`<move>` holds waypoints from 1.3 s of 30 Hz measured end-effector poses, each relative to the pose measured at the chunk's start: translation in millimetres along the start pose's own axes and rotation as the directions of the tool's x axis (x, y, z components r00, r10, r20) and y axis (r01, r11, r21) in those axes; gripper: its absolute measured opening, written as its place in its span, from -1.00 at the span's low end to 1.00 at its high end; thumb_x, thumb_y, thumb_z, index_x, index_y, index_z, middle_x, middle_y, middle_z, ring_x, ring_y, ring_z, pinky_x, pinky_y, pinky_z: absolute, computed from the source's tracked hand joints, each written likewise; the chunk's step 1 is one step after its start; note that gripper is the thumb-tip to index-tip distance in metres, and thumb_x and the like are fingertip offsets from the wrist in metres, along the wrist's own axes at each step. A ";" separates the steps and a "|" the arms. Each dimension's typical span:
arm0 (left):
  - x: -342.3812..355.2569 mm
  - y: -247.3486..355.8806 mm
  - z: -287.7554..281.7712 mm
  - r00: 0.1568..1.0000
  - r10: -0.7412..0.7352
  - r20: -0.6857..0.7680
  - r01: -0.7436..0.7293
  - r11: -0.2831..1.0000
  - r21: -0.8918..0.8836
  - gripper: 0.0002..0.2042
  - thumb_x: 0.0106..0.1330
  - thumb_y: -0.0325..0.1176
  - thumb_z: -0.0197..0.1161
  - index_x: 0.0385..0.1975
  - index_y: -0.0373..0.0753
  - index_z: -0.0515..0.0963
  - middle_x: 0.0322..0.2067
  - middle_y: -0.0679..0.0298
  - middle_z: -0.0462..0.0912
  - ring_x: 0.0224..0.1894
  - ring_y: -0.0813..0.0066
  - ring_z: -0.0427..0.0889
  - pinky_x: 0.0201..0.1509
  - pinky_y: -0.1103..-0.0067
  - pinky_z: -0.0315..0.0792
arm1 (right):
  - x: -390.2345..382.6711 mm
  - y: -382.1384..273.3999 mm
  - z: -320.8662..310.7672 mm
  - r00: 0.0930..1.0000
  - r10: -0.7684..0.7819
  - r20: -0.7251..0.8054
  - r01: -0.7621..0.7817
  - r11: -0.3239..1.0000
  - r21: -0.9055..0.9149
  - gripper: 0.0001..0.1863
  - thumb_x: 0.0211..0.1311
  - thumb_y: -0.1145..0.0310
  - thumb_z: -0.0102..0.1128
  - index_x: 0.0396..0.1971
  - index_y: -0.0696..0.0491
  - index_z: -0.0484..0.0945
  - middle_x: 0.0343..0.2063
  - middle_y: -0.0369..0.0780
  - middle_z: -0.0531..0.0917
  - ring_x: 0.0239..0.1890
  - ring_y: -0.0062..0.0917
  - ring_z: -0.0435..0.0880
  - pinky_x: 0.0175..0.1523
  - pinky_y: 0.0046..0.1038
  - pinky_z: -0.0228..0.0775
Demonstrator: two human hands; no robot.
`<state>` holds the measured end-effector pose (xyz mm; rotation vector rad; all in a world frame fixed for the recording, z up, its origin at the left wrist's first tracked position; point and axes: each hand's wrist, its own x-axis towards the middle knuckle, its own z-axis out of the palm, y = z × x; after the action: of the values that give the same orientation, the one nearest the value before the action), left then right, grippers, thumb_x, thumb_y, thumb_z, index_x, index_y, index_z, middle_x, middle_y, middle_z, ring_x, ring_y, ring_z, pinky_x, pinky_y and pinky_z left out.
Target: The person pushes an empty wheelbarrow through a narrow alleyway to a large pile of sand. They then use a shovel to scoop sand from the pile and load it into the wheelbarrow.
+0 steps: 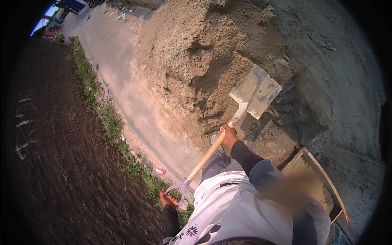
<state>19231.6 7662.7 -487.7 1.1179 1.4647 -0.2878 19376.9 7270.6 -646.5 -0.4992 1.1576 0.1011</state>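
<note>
A shovel (208, 157) with a wooden shaft and a flat, square, mud-smeared blade (256, 90) slants across in front of me. My left hand (168, 199) is closed on its purple D-shaped grip (179, 188). Lower on the shaft, close to the blade, my right hand (229, 136) is wrapped round the wood. The blade lies over the face of a big heap of brown sand (175, 53), with no load of sand on it. Whether the blade touches the heap I cannot tell.
A wheelbarrow or cart (318, 163) with a rusty rim, holding sand, stands at my right. To the left runs a paved path (118, 69), then a grassy strip (112, 122) beside a dark wall-like surface (61, 143). A red and white packet (160, 170) lies by the grass.
</note>
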 end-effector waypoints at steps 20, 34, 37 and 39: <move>-168.3 62.4 179.0 0.930 0.365 -0.047 -0.337 0.792 -0.508 -0.62 0.32 0.02 0.10 -0.62 -0.08 0.27 -0.77 0.43 0.21 -0.77 0.59 0.15 -0.66 0.59 0.12 | 76.4 -147.0 287.2 0.931 0.097 0.352 0.025 0.944 -0.328 -0.85 0.28 0.41 0.04 -0.28 0.11 0.29 -0.55 -0.23 0.40 -0.61 -0.46 0.44 -0.49 -0.32 0.44; -39.3 23.9 126.1 0.936 0.339 -0.095 -0.344 0.826 -0.446 -0.69 0.31 -0.17 0.04 -0.63 -0.13 0.24 -0.79 0.39 0.19 -0.81 0.56 0.13 -0.72 0.55 0.11 | 96.7 -71.4 241.5 0.958 0.007 0.286 0.095 0.936 -0.338 -0.82 0.44 0.31 -0.06 -0.15 0.12 0.34 -0.55 -0.26 0.43 -0.58 -0.50 0.43 -0.43 -0.36 0.46; -31.5 16.1 91.9 0.961 0.265 -0.075 -0.272 0.875 -0.401 -0.68 0.30 -0.14 0.04 -0.65 -0.13 0.24 -0.79 0.40 0.19 -0.81 0.57 0.13 -0.72 0.55 0.13 | 93.4 -45.4 199.5 0.950 0.020 0.313 0.067 0.963 -0.262 -0.81 0.31 0.34 0.08 -0.24 0.11 0.33 -0.54 -0.23 0.44 -0.57 -0.47 0.47 -0.47 -0.34 0.47; -21.3 10.1 62.8 0.950 0.302 -0.077 -0.309 0.888 -0.340 -0.66 0.28 -0.10 0.06 -0.66 -0.13 0.24 -0.79 0.40 0.21 -0.81 0.58 0.17 -0.74 0.55 0.15 | 81.6 -21.6 173.9 0.955 0.054 0.293 0.019 0.971 -0.240 -0.82 0.31 0.34 0.08 -0.25 0.10 0.33 -0.55 -0.24 0.43 -0.56 -0.47 0.47 -0.46 -0.33 0.46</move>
<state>19275.3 7612.1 -481.2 1.0406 1.2715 0.2027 19565.3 7311.5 -659.3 -0.6634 0.8568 0.3252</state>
